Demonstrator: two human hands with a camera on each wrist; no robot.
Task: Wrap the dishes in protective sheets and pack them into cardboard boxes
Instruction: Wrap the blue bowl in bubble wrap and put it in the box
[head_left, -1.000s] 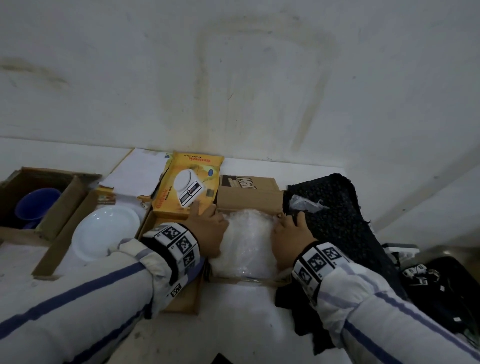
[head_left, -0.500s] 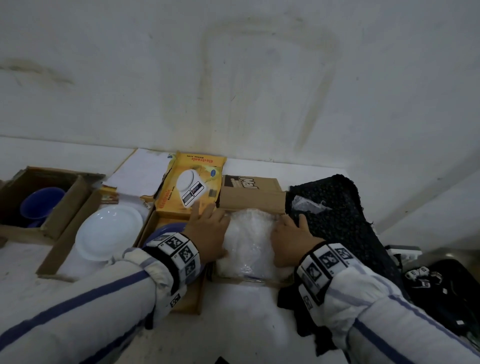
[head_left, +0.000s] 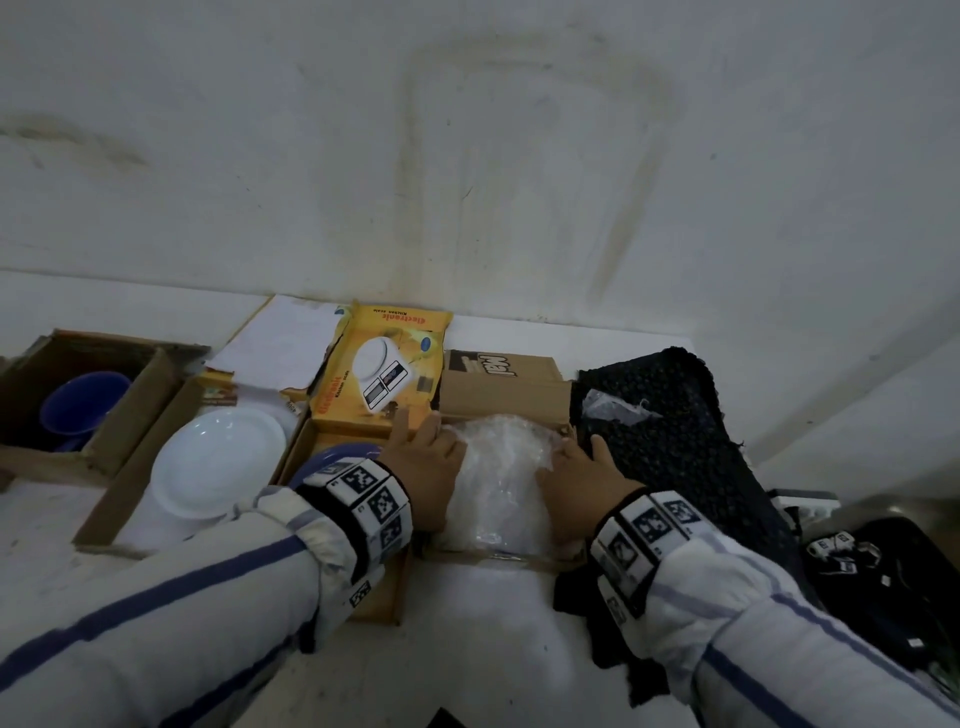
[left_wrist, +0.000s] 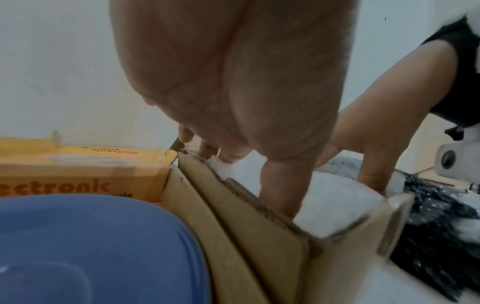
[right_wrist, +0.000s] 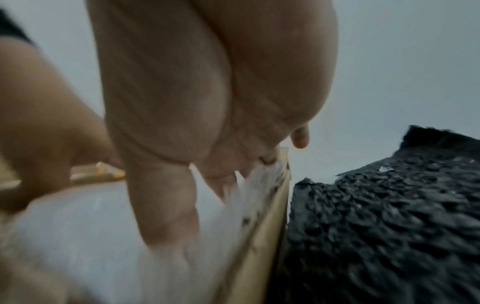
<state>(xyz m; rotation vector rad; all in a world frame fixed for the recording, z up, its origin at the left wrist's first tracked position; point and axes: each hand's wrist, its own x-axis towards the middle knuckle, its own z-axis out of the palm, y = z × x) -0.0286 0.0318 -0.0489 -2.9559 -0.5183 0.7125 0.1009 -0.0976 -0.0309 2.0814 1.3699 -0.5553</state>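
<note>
A dish wrapped in clear bubble wrap sits in an open cardboard box at the middle of the table. My left hand presses on the bundle's left side. Its thumb reaches straight down between the bundle and the box wall. My right hand presses on the right side, with its fingers running down into the wrap beside the box's right wall. Both hands' fingers look straight. The dish itself is hidden by the wrap.
A blue plate lies in the box under my left wrist, and a white plate lies left of it. A blue bowl sits in the far-left box. A yellow scale carton lies behind, and a black bubble sheet lies to the right.
Both hands stay on the wrapped bundle in the box. Their fingers have shifted only slightly along its sides.
</note>
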